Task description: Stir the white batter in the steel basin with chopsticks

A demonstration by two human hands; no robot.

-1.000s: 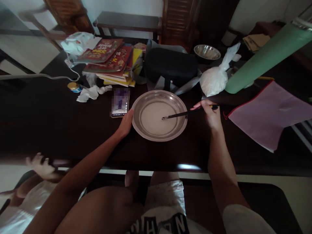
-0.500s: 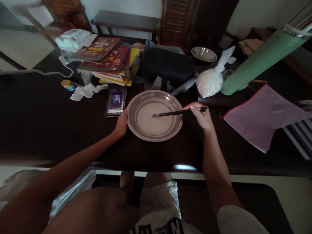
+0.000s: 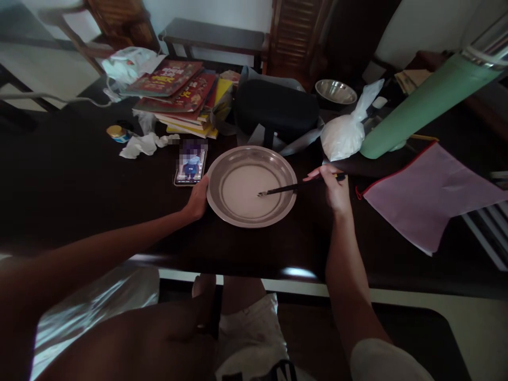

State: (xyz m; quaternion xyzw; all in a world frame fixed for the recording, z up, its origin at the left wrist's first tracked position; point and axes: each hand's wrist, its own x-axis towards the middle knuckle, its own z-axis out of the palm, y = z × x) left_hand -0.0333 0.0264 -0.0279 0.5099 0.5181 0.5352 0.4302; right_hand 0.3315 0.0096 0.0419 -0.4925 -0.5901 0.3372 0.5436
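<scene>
A round metal pan with a pale liquid in its bottom sits on the dark table. My left hand grips the pan's left rim. My right hand is closed around dark chopsticks just right of the pan; their tips reach into the liquid near the middle. A phone with a lit screen lies just left of the pan.
Behind the pan lie a stack of books, a black case, a tied white bag, a small steel bowl and a green roll. A pink sheet covers the right side. Crumpled tissue and a small jar sit left.
The chopstick tips have swept around inside the pan, from the middle to the left and back right. A small hand seen at lower left a second ago is gone from view.
</scene>
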